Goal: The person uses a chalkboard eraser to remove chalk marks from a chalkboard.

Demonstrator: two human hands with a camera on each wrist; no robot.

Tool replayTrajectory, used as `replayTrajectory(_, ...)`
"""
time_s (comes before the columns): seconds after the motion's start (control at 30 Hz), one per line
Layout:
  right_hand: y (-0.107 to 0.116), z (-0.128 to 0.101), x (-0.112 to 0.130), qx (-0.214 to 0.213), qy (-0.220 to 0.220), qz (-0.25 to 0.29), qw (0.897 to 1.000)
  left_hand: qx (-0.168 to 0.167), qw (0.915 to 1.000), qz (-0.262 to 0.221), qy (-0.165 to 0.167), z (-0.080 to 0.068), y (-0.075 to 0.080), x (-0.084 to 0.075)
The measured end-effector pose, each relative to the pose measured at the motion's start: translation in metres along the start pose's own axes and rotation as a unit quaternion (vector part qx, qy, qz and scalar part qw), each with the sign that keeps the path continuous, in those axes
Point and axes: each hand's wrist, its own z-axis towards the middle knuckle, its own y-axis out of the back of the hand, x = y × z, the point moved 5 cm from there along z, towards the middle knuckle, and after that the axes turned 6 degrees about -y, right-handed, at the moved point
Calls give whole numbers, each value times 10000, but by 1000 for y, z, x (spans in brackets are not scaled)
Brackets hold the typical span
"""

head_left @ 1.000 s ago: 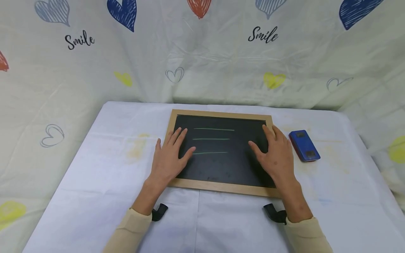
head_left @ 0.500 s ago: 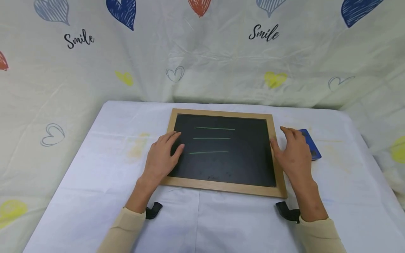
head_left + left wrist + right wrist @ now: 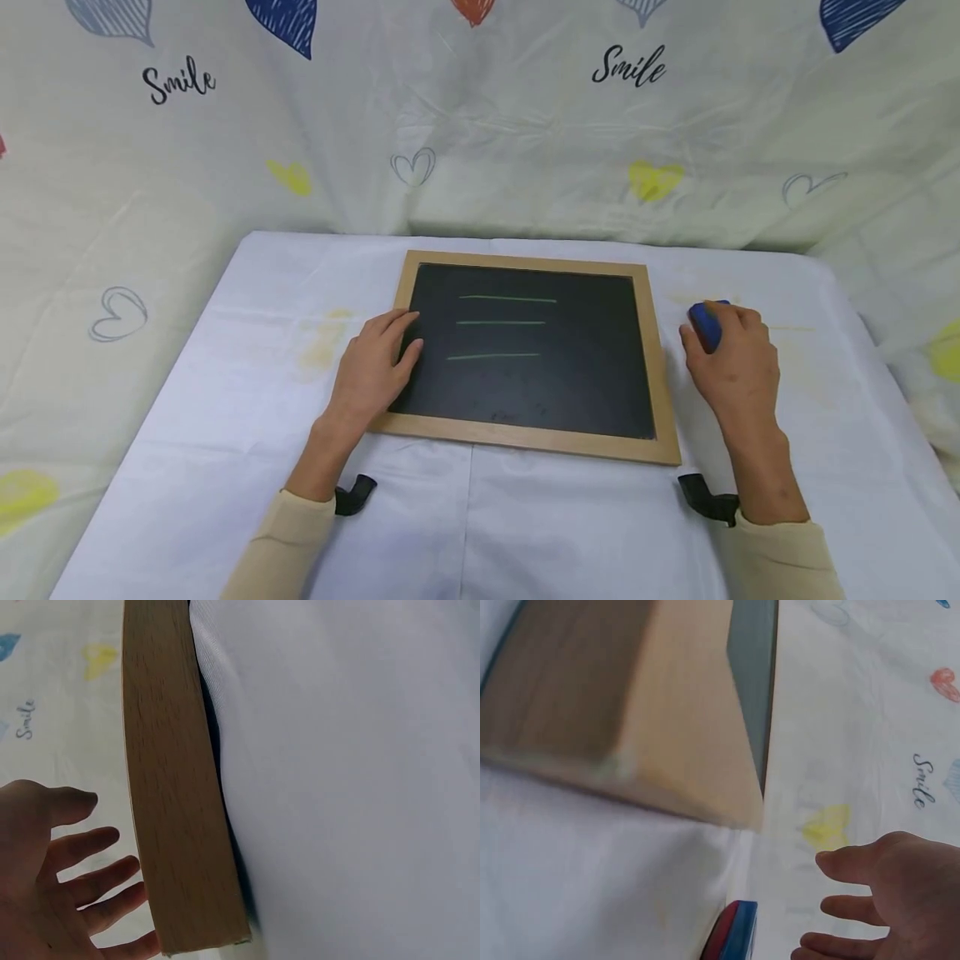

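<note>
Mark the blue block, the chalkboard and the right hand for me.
Blue block (image 3: 704,326): head view, uncovered blue part.
Chalkboard (image 3: 525,340): head view, dark writing surface.
Right hand (image 3: 735,362): head view, back of the hand.

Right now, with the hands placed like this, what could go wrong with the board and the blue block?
The blue block might slip when lifted: the right hand is over it, but its fingers are not plainly closed around it. The board could slide on the cloth, as only the left hand is at its edge.
</note>
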Motion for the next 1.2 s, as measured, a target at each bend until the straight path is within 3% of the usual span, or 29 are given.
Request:
replayTrajectory(0.27, -2, 7, -18, 256, -250, -284, 9990, 85, 9999, -105, 67, -2, 0, 9)
replayTrajectory(0.63, -5, 14, -42, 794, -514, -571, 9939, 490, 9983, -276, 177, -5, -1, 23)
replayTrajectory(0.93, -4, 19, -57, 1055, -494, -423, 9923, 767, 9965, -276, 160, -7, -4, 31)
replayTrajectory(1.2, 0, 19, -52, 1037, -455, -226, 9933, 847, 9960, -282, 91, -10, -3, 37)
